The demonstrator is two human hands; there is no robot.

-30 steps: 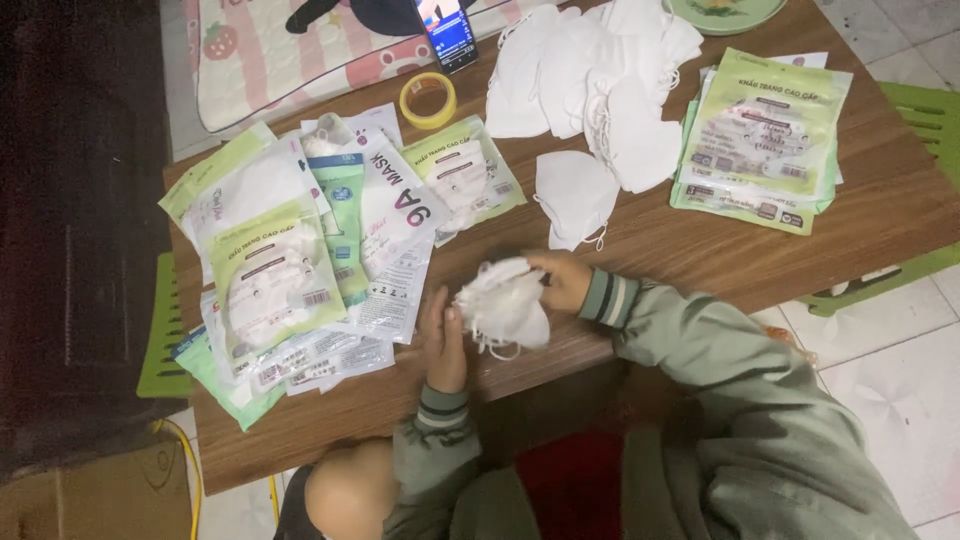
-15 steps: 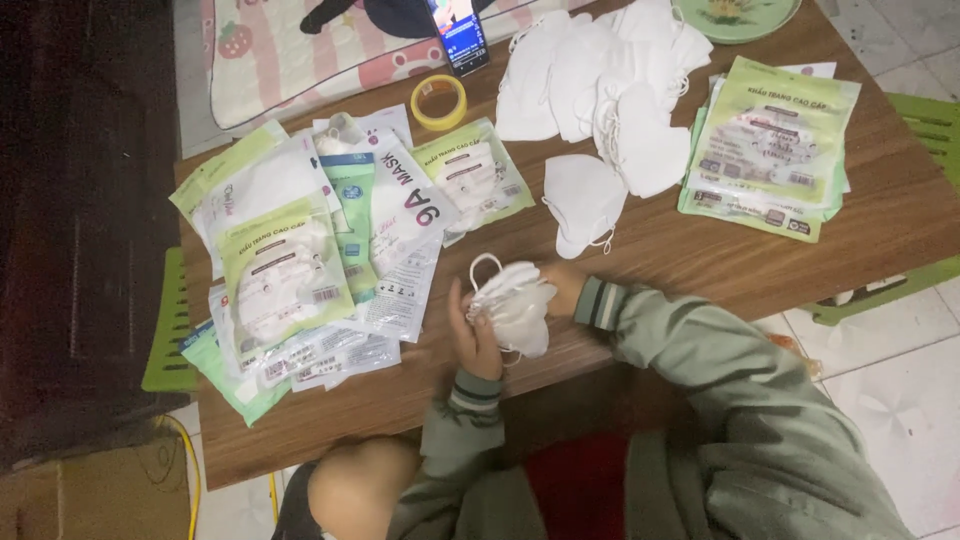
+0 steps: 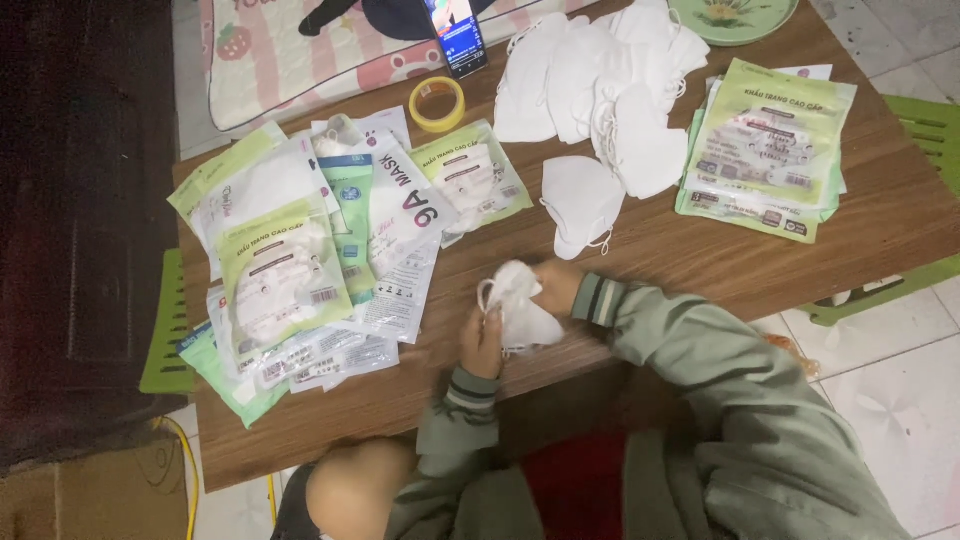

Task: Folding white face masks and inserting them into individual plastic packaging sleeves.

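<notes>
A white face mask [image 3: 520,305] is held over the near edge of the wooden table [image 3: 640,250], between both hands. The left hand [image 3: 483,343] sits at the mask's 7 o'clock, fingers curled shut on its lower edge and ear loop. The right hand [image 3: 558,287] sits at its 2 o'clock, closed on the upper corner. The hands are close together, joined only by the mask.

Compared with half a second ago, the mask looks more bunched and the hands sit slightly nearer the table edge.

At 10 o'clock from the hands lies a spread of sealed mask packets [image 3: 300,260]. At 12 o'clock a single flat mask [image 3: 580,200] lies alone; beyond it, a heap of loose white masks [image 3: 600,80]. At 2 o'clock is a stack of green packets [image 3: 770,150]. Farthest off: a yellow tape roll [image 3: 438,104] and a phone [image 3: 457,35].
</notes>
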